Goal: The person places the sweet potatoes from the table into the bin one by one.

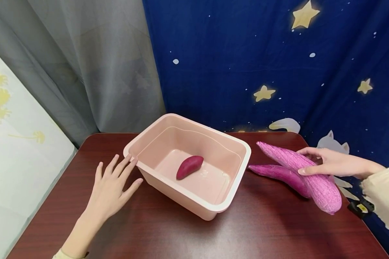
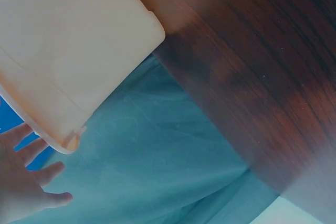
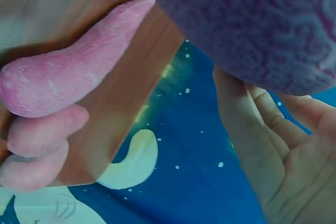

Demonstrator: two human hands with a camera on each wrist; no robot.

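My right hand (image 1: 330,163) grips a large, rough-skinned pink sweet potato (image 1: 322,190) above the table's right side. Below it on the table lies a long, smoother purple sweet potato (image 1: 283,175), partly covered by the held one in the head view. A small dark purple sweet potato (image 1: 190,167) rests on the floor of a pale pink plastic tub (image 1: 171,193). Beside the tub's left corner is my left hand (image 1: 108,192), fingers spread, with fingertips at the rim; whether they touch it I cannot tell.
Two small pink sweet potatoes, one upper (image 3: 47,129) and one lower (image 3: 34,166), lie beside the long one in the right wrist view. The dark red wooden table (image 1: 142,233) ends at a blue star-patterned curtain (image 1: 214,72) and a grey curtain (image 1: 116,72) behind.
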